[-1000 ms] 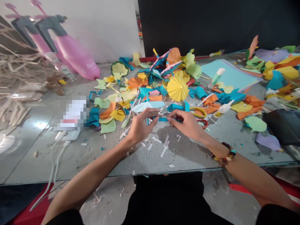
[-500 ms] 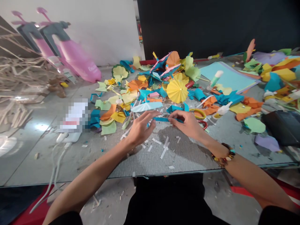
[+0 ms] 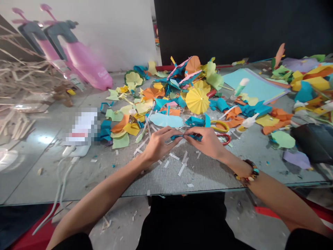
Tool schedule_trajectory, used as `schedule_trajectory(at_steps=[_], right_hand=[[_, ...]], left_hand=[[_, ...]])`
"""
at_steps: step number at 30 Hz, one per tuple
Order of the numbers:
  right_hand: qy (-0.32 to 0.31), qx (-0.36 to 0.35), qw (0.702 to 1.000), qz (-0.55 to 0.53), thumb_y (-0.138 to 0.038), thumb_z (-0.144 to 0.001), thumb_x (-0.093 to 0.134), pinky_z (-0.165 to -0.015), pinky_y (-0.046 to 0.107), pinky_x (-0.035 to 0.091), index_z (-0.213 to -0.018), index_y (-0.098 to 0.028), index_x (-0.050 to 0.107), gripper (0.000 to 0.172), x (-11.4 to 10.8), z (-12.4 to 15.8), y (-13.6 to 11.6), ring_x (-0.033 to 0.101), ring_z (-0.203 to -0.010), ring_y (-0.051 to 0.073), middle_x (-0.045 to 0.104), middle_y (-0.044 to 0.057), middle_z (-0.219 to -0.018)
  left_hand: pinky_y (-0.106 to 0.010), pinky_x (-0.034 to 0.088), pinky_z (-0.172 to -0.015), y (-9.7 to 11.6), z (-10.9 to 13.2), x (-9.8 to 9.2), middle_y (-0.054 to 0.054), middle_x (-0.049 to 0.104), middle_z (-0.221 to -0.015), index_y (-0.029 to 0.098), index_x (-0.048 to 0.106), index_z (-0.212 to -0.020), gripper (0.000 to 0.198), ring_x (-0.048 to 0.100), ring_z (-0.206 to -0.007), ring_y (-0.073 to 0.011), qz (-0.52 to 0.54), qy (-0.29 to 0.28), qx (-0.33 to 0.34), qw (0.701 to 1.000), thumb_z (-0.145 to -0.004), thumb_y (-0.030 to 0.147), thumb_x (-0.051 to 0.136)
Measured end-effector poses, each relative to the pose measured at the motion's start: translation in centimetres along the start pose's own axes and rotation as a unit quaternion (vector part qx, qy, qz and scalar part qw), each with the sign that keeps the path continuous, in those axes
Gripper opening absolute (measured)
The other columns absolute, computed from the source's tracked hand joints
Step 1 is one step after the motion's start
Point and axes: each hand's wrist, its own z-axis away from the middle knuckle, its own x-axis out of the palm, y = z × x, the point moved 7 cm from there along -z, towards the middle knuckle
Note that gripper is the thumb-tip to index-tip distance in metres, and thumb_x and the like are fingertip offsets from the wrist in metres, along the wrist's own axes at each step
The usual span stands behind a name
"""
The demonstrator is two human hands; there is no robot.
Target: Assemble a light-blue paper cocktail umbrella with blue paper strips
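Between my hands is a narrow blue paper strip (image 3: 197, 137), partly covered by my fingers. My left hand (image 3: 161, 143) pinches it from the left, thumb and fingertips closed. From the right, my right hand (image 3: 205, 141) pinches it too, and the fingertips of both hands meet at its middle. Just beyond my left hand lies a pale blue paper umbrella shape (image 3: 166, 120) with a short blue stick. Scissors with a yellow handle loop (image 3: 220, 126) and a red one lie by my right hand. Small white paper strips (image 3: 183, 163) are scattered on the tabletop nearer me.
Coloured paper scraps (image 3: 145, 104) and a yellow pleated paper disc (image 3: 197, 100) cover the middle back. A glue stick (image 3: 240, 87) and a glue bottle (image 3: 247, 124) stand right. Left are a phone (image 3: 82, 126) with cables and pink spray bottles (image 3: 88, 66). A black box (image 3: 313, 142) sits far right.
My left hand has come down onto the blue strip and closed on it; the two hands' fingertips now meet. The pale blue paper umbrella has shifted slightly right and shows more of its face.
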Motion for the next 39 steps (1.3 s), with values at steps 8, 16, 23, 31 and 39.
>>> schedule_trajectory(at_steps=[8,16,23,31,39], right_hand=[[-0.006,-0.037,0.998,0.042,-0.026,-0.096,0.06,-0.073,0.031,0.049,-0.092,-0.022,0.071,0.012,0.5,-0.1,-0.2,0.069,-0.084,0.021,0.074,0.004,-0.091],[-0.018,-0.009,1.0,-0.005,-0.033,-0.098,0.058,-0.071,0.03,0.046,-0.092,-0.02,0.067,0.017,0.4,-0.1,-0.6,0.065,-0.08,0.019,0.072,0.005,-0.089],[-0.042,0.042,0.996,-0.07,-0.05,-0.097,0.058,-0.062,0.029,0.041,-0.091,-0.018,0.069,0.034,0.8,-0.1,0.6,0.06,-0.074,0.016,0.068,0.004,-0.082],[-0.036,0.054,0.994,-0.091,-0.044,-0.093,0.066,-0.07,0.031,0.048,-0.097,-0.019,0.075,0.027,0.4,-0.3,0.9,0.066,-0.082,0.019,0.074,0.006,-0.092],[-0.013,0.06,0.994,-0.086,-0.036,-0.09,0.069,-0.068,0.033,0.048,-0.096,-0.019,0.078,0.02,0.1,-0.5,1.4,0.066,-0.079,0.02,0.076,0.006,-0.09]], left_hand=[[-0.03,0.054,-0.08,0.0,0.0,0.9,-0.004,0.068,-0.096,0.019,0.063,-0.106,0.013,0.066,-0.09,-0.0166,-0.058,-0.073,-0.004,0.996,-0.102,0.026,0.053],[-0.031,0.054,-0.08,0.8,-0.1,0.7,-0.007,0.066,-0.098,0.018,0.06,-0.106,0.014,0.064,-0.09,-0.0169,-0.09,-0.074,0.039,0.992,-0.104,0.025,0.048],[-0.029,0.055,-0.08,1.2,-0.1,0.6,-0.006,0.067,-0.098,0.017,0.06,-0.106,0.013,0.065,-0.089,-0.0158,-0.097,-0.058,0.069,0.991,-0.104,0.025,0.05],[-0.027,0.054,-0.084,-0.2,0.2,0.4,-0.004,0.068,-0.102,0.02,0.063,-0.116,0.017,0.067,-0.094,-0.0149,-0.048,-0.039,0.018,0.998,-0.101,0.025,0.058],[-0.029,0.054,-0.082,0.3,0.1,0.5,-0.005,0.065,-0.098,0.018,0.064,-0.108,0.011,0.064,-0.091,-0.0152,-0.064,-0.046,0.049,0.996,-0.1,0.02,0.056]])
